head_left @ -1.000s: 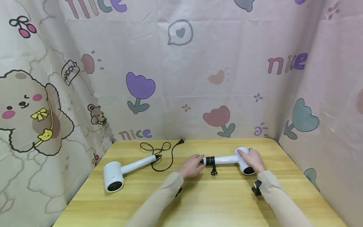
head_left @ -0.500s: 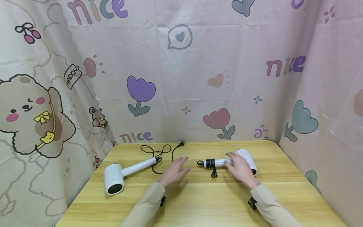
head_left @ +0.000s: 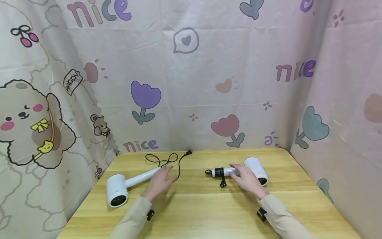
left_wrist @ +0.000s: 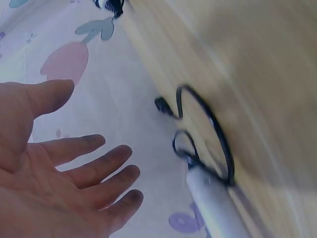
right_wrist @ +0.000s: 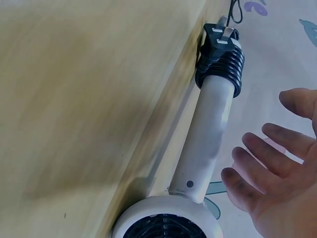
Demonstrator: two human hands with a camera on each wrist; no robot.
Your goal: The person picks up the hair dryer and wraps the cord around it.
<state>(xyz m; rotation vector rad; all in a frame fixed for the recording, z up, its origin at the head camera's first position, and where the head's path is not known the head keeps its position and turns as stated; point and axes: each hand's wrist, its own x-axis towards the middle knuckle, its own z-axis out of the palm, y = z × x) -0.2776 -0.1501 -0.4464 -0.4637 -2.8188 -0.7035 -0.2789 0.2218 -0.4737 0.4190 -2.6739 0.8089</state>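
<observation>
Two white hair dryers lie on the table. The left dryer [head_left: 117, 190] has its black cord [head_left: 179, 166] loose in loops behind the handle end. Over that handle end is my left hand [head_left: 159, 182], fingers spread; the left wrist view shows the palm [left_wrist: 59, 173] apart from the handle [left_wrist: 213, 198]. The right dryer [head_left: 253, 167] has its cord [head_left: 219, 172] wound round the handle, the plug [head_left: 223, 183] hanging beside it. Above this handle hovers my right hand [head_left: 246, 179]; in the right wrist view its relaxed fingers [right_wrist: 267, 158] hold nothing beside the handle [right_wrist: 205, 134].
The wooden table [head_left: 197, 212] ends at a patterned curtain [head_left: 191, 79] behind it, with more curtain hanging on both sides. The loose cord's plug [head_left: 188, 152] lies near the back edge.
Both hands have let go of the right dryer's ends. The left hand has moved left to the other dryer's handle; the right hand has shifted left from the dryer's head over its handle.
</observation>
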